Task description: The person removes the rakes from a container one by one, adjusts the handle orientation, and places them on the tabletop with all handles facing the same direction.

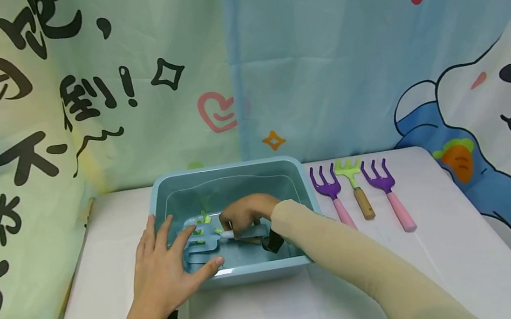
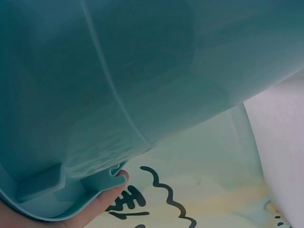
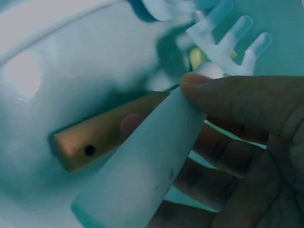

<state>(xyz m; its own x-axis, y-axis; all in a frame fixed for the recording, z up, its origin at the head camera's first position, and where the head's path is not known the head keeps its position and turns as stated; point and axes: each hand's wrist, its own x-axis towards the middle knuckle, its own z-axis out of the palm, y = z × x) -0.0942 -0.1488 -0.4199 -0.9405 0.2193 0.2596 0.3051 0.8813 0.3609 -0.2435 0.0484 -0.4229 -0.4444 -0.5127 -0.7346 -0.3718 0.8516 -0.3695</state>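
Note:
A light blue garden hand fork [image 1: 204, 238] is inside the blue plastic basin [image 1: 246, 271]. My right hand [image 1: 247, 212] reaches into the basin and grips this fork by its handle [image 3: 142, 166], thumb on top and fingers curled underneath. Beneath that handle lies a wooden handle [image 3: 107, 130] with a hole near its end. Bits of green [image 1: 205, 217] show by the blue tines, partly hidden. At the basin's left front edge, my left hand [image 1: 165, 270] rests with its fingers spread and straight, holding no tool.
Right of the basin, three hand forks lie on the white table [image 1: 267, 310]: a purple one with a pink handle [image 1: 330, 190], a green one with a wooden handle [image 1: 356, 189] and another purple-and-pink one [image 1: 390, 192]. A printed cloth [image 1: 320, 63] hangs behind.

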